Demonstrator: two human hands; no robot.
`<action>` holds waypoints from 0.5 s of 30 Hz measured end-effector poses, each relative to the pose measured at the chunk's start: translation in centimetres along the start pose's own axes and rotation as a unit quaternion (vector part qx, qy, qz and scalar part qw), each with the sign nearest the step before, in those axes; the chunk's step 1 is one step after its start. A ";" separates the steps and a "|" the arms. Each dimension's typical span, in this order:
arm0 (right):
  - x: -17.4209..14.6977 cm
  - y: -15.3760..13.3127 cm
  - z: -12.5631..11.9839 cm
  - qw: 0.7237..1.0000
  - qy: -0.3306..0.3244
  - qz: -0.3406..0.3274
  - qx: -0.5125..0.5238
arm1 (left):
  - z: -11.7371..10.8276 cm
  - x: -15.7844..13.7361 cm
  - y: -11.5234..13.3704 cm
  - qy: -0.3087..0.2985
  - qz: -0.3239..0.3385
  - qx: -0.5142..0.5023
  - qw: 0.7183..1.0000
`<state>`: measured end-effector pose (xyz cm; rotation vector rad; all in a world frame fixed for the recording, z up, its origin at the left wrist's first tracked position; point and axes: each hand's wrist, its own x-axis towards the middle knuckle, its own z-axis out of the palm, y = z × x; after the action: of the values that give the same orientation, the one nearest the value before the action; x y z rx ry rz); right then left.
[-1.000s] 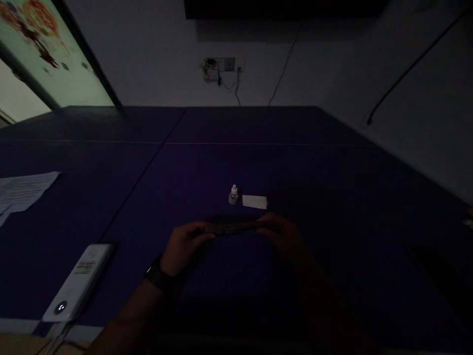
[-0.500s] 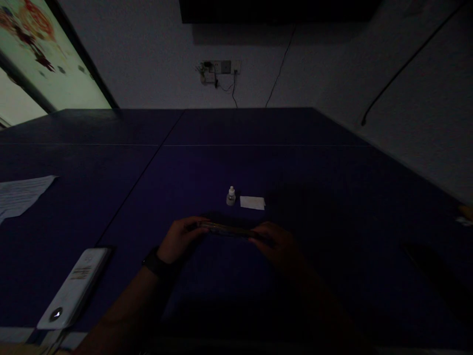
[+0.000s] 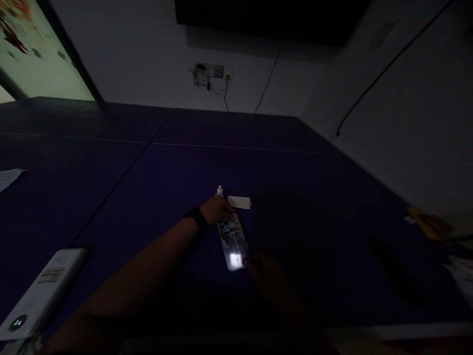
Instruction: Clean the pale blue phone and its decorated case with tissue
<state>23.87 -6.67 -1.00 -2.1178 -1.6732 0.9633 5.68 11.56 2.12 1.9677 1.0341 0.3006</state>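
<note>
A smartphone [image 3: 233, 244] is between my hands, its back with the camera lenses turned up and a bright reflection near the lower end. My left hand [image 3: 218, 210] grips its far end, fingers closed over the edge. At the near right corner, my right hand [image 3: 264, 271] pinches the phone with the thumb on its back; the other fingers are lost in shadow. Just beyond my left hand stands a small dropper bottle [image 3: 219, 190] with a white cap, its lower part hidden by the hand. A folded white paper [image 3: 239, 202] lies beside the bottle.
On the dark blue table [image 3: 177, 172], a white power bank [image 3: 42, 291] with a lit round display lies at left. A sheet of paper [image 3: 9, 178] is at the left edge. To the right are a dark flat object [image 3: 391, 268] and a yellow packet [image 3: 430, 224].
The phone has gone from edge-on and crosswise to lengthwise, its back now showing. My left hand moved to its far end, my right hand to its near corner. The view has shifted right.
</note>
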 end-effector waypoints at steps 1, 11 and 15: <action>-0.1 0.0 -0.1 1.000 -0.002 -0.006 -0.014 | 0.3 0.4 0.1 -0.003 0.004 0.019 1.000; 0.8 0.3 0.2 0.989 -0.044 -0.059 -0.131 | 1.7 0.9 -0.2 -0.019 0.073 0.147 0.986; 1.1 0.3 0.0 0.984 -0.059 -0.069 -0.151 | 2.2 0.5 -0.4 -0.009 0.100 0.169 0.980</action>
<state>24.25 -5.72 -1.59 -2.1234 -2.1113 0.8546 7.00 10.79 0.35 2.3847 0.9214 0.2253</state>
